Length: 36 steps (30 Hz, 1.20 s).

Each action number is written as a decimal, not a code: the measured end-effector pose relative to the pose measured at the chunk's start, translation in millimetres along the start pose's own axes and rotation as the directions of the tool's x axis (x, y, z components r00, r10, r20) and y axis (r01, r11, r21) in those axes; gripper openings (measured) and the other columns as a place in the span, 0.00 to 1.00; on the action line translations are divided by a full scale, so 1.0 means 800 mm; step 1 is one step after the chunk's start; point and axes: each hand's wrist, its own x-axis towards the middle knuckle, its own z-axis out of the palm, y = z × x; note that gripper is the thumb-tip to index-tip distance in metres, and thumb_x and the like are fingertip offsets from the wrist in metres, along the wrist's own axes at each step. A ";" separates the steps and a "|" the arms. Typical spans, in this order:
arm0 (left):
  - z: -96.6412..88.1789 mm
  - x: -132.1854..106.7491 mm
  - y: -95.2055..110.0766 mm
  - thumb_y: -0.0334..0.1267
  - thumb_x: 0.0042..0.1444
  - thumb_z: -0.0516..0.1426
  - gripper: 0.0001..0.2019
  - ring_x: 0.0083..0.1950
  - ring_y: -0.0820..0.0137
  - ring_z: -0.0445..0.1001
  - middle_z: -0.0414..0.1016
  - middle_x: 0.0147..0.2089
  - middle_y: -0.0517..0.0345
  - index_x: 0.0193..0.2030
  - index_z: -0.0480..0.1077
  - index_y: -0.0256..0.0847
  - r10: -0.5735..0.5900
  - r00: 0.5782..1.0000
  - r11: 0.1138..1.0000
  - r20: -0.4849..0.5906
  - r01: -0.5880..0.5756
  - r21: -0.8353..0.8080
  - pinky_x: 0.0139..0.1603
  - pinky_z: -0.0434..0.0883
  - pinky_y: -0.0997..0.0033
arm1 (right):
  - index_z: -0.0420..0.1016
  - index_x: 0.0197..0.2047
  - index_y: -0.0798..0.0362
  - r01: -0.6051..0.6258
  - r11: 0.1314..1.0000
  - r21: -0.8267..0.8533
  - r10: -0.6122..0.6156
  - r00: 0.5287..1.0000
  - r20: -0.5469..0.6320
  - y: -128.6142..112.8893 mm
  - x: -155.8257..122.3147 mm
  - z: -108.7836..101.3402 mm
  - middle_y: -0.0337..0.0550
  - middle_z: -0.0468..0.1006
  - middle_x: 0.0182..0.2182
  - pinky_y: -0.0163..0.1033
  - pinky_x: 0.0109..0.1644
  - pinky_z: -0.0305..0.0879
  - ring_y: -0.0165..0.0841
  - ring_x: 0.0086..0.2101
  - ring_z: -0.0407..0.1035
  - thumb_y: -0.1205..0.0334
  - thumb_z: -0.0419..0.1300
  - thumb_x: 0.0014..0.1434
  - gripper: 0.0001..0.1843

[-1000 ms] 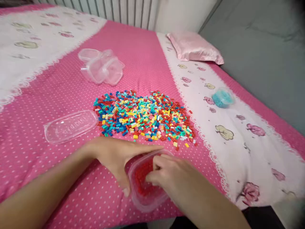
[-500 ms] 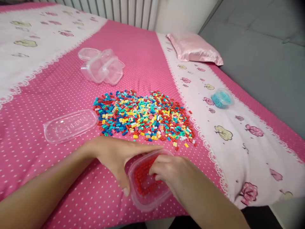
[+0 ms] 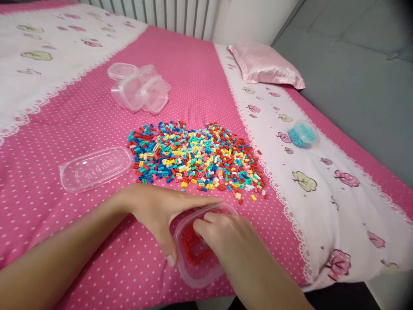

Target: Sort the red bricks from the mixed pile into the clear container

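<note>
A clear plastic container (image 3: 191,277) stands near the front edge of the bed, tilted slightly. Small red toy bricks (image 3: 196,255) lie inside it, lined along its walls. My left hand (image 3: 155,213) is wrapped around its left and far side, thumb on the near left wall and fingers along the far rim. Inside the container, my right hand (image 3: 222,232) reaches down with curled fingers among the red bricks; its fingertips are hidden, so what they pinch does not show. Just beyond both hands spreads a pile of mixed coloured toy bricks (image 3: 193,157).
A clear lid (image 3: 97,168) lies left of the pile. Several clear containers (image 3: 140,90) are heaped farther back. On the right is a tub of blue pieces (image 3: 302,134), with a pink pillow (image 3: 266,64) behind. All rest on a pink dotted bedspread (image 3: 193,64).
My right hand has shifted left and deeper across the container, covering more of the red bricks. My left hand keeps its hold. The view has shifted slightly.
</note>
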 end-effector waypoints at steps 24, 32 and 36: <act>0.008 0.010 -0.038 0.40 0.38 0.74 0.67 0.76 0.48 0.55 0.51 0.77 0.36 0.78 0.38 0.26 0.179 0.979 0.981 0.101 -0.171 -0.089 0.74 0.56 0.61 | 0.83 0.35 0.50 0.183 0.983 -0.028 -0.180 0.908 -0.378 0.007 -0.004 0.034 0.40 0.86 0.32 0.37 0.30 0.73 0.38 0.28 0.80 0.83 0.57 0.49 0.21; 0.008 0.005 -0.033 0.41 0.38 0.75 0.68 0.76 0.49 0.55 0.50 0.78 0.37 0.78 0.38 0.29 0.120 0.989 0.991 0.084 -0.115 -0.061 0.74 0.55 0.60 | 0.83 0.37 0.49 0.151 0.987 -0.051 -0.158 0.904 -0.397 0.001 -0.011 0.024 0.41 0.87 0.35 0.38 0.34 0.76 0.38 0.31 0.81 0.82 0.56 0.52 0.21; 0.006 0.001 -0.023 0.43 0.41 0.75 0.65 0.76 0.50 0.56 0.52 0.78 0.41 0.79 0.41 0.34 0.065 0.997 0.997 0.041 -0.063 -0.038 0.75 0.55 0.61 | 0.84 0.42 0.53 0.066 0.996 -0.054 -0.077 0.965 -0.250 -0.006 -0.005 0.013 0.45 0.87 0.39 0.39 0.37 0.75 0.41 0.36 0.82 0.81 0.58 0.56 0.19</act>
